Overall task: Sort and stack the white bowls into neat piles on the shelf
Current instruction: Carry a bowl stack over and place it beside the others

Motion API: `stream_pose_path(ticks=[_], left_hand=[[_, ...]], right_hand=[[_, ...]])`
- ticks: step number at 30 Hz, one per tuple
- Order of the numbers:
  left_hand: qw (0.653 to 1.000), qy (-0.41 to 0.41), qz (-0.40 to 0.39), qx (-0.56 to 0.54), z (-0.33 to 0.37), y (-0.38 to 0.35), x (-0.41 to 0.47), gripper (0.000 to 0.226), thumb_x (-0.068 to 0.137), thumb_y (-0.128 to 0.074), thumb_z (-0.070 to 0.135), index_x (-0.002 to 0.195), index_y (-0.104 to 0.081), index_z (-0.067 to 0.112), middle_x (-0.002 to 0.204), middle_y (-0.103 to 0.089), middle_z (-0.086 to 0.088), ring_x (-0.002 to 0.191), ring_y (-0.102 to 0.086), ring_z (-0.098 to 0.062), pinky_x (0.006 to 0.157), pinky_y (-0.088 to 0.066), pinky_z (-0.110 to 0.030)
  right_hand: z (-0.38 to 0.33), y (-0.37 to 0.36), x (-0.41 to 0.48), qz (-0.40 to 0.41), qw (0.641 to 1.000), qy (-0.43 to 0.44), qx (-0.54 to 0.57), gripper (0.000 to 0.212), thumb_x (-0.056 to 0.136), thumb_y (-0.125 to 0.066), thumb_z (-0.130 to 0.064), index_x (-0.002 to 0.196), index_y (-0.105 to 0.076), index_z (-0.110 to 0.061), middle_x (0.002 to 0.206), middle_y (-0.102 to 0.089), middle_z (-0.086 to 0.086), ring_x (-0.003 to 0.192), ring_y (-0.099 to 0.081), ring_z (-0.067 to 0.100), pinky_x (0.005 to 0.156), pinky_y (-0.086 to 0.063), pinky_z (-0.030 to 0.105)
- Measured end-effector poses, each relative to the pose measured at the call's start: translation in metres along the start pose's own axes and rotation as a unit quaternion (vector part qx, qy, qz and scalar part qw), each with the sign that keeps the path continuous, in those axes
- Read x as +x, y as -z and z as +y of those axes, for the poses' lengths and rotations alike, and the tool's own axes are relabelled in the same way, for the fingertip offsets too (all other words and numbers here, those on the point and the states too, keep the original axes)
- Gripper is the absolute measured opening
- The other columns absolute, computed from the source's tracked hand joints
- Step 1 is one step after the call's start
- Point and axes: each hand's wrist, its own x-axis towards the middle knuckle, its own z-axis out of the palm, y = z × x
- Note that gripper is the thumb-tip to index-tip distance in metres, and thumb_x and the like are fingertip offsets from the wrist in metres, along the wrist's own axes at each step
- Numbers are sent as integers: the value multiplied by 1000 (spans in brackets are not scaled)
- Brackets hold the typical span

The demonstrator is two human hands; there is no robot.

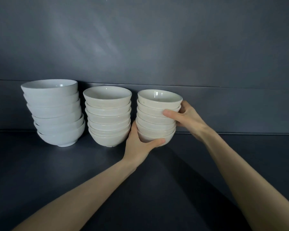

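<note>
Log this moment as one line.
left hand: grips right pile base | right hand: grips its side | left pile, middle pile: on shelf

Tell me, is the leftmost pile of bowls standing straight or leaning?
Leaning. The left pile steps leftward as it rises and its bowls nest unevenly, while the middle pile stands straight on the shelf.

single head view, looking forward and slightly down, close to the shelf (57, 172), facing its back wall (140, 39).
</note>
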Motion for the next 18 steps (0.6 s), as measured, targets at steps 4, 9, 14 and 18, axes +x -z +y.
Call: stream_pose_path(ticks=[4, 9, 14, 18], left_hand=[[1000, -2, -1, -12, -1, 1, 1, 89, 62, -88, 21, 137, -40, 33, 129, -55, 19, 116, -52, 6, 89, -45, -6], [1000, 2, -10, -14, 1, 1, 1, 88, 65, -87, 20, 137, -39, 34, 129, -55, 20, 116, -52, 7, 89, -45, -7], [1000, 15, -4, -27, 2, 0, 2, 88, 68, -85, 25, 140, -37, 33, 131, -54, 20, 118, -51, 6, 95, -43, -14], [1000, 17, -1, -26, 3, 0, 2, 86, 67, -85, 27, 140, -39, 33, 131, -54, 20, 119, -51, 5, 98, -43, -18]], right_hand=[[3, -2, 0, 1, 1000, 11, 17, 91, 58, -81, -48, 137, -45, -22, 124, -62, -9, 112, -61, 8, 97, -52, 35], [4, 1, -1, -27, 999, 5, 30, 92, 57, -81, -51, 138, -45, -24, 127, -62, -9, 116, -60, 10, 100, -50, 39], [6, -1, -1, -7, 999, 17, 49, 85, 57, -83, -45, 133, -52, -21, 123, -65, -8, 114, -62, 13, 99, -51, 41], [7, -2, 0, 6, 998, 20, 54, 76, 62, -83, -37, 131, -54, -20, 121, -66, -7, 113, -63, 14, 99, -51, 41]])
